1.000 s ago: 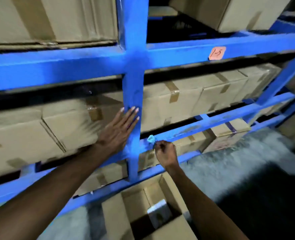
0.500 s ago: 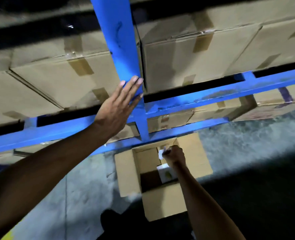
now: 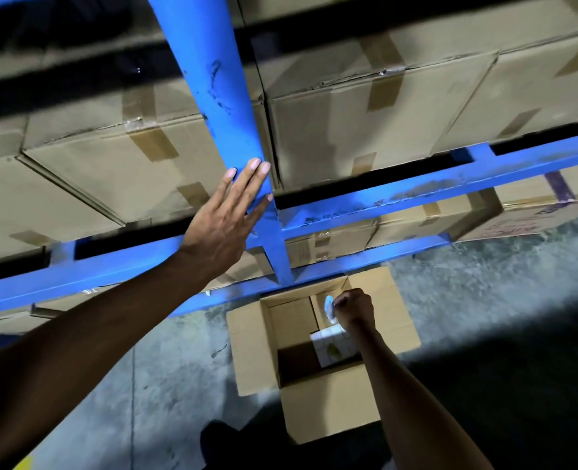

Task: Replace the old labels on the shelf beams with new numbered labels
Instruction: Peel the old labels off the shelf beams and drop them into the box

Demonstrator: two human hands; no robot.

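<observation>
My left hand (image 3: 228, 213) lies flat, fingers spread, against the blue upright post (image 3: 213, 96) of the rack, just above where it meets the blue shelf beam (image 3: 416, 195). My right hand (image 3: 353, 308) is low over an open cardboard box (image 3: 331, 412) on the floor, its fingers pinched on a small crumpled pale-blue label (image 3: 329, 308). The beam to the right of the post shows scuffed patches and carries no label in view.
Taped cardboard cartons (image 3: 365, 113) fill the shelves behind the beams. A white packet (image 3: 333, 344) lies inside the open box. Grey concrete floor (image 3: 484, 283) spreads to the right. My dark shoe (image 3: 223, 439) is in front of the box.
My right hand has come off the shelf beam with the peeled blue label and dropped down over the open floor box. My view has tilted downward. The left hand stays on the post.
</observation>
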